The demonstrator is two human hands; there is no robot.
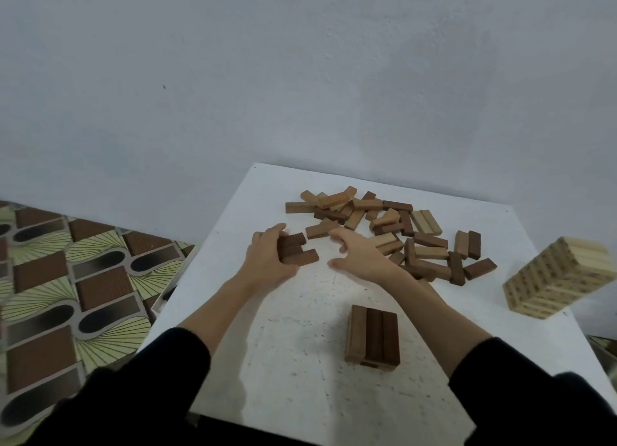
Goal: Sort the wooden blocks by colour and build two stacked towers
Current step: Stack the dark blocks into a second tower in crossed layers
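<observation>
While left fingers point(267, 242) grip partly hidden dark blocks point(297, 250), right fingers point(340, 237) spread free.

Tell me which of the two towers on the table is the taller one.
The pale tower at the table's right edge: many layers, light wood. The dark tower nearer the person is only a few layers.

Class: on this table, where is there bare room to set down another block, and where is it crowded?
Bare: the table between the forearms, left of the dark tower, and along the near edge. Crowded: the loose pile at the far side.
</observation>
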